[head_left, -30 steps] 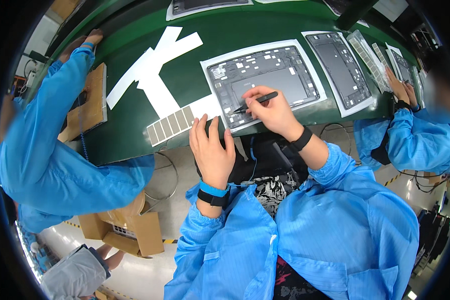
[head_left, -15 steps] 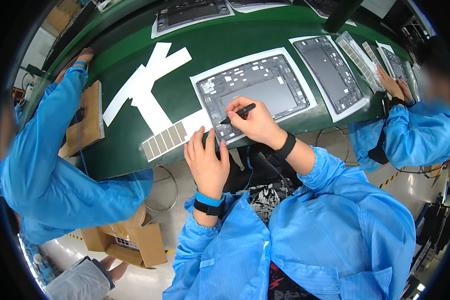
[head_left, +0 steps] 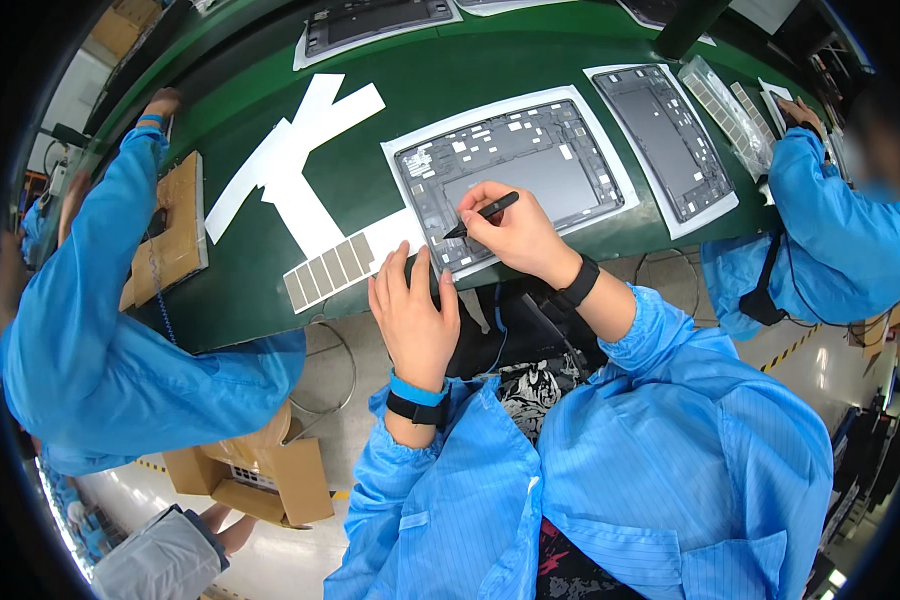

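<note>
Dark-grey, flat rectangular panel looks light, stiff, best held by its rim; right hand pinches a slim black pen-shaped tool, left hand rests fingers apart.

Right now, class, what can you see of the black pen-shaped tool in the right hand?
The black pen-shaped tool is slim and smooth-looking, perhaps plastic, with a blunt rear end and a narrow, pointed tip. The right hand grips it, covering its middle. It slants, rear toward the upper right, tip over the lower-left part of the dark tablet-shaped panel; whether it touches is unclear.
</note>
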Demonstrator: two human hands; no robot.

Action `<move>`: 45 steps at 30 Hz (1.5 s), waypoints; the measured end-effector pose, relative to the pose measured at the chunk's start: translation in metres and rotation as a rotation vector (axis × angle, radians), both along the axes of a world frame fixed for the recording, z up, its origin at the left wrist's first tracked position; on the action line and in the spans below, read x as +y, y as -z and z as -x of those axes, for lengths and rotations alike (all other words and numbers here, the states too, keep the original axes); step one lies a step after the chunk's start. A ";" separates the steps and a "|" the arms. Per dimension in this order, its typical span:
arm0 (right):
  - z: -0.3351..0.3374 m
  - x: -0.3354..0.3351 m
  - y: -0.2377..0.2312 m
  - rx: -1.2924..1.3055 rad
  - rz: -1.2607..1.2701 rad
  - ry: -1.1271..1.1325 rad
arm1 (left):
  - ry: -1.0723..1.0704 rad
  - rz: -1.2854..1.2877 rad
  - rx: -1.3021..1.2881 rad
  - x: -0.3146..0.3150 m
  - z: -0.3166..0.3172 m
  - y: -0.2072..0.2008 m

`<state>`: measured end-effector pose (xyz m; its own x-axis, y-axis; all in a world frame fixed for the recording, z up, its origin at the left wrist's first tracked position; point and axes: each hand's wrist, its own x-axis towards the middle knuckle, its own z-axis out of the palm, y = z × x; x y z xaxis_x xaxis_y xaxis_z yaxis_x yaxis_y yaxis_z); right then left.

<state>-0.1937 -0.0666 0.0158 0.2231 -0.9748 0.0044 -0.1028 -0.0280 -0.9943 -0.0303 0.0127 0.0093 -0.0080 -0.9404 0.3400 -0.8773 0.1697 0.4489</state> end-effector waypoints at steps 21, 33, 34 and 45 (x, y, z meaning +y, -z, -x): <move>-0.002 -0.016 -0.014 0.089 0.115 0.056 | -0.105 -0.082 -0.358 -0.004 0.021 -0.010; -0.077 -0.014 -0.008 0.117 0.059 -0.176 | -0.207 -0.084 -0.151 0.013 -0.017 0.007; -0.078 -0.014 -0.008 0.156 0.072 -0.173 | -0.202 -0.087 -0.158 0.013 -0.017 0.007; -0.059 -0.018 -0.020 -0.359 -0.017 0.032 | -0.204 -0.111 -0.152 0.013 -0.016 0.001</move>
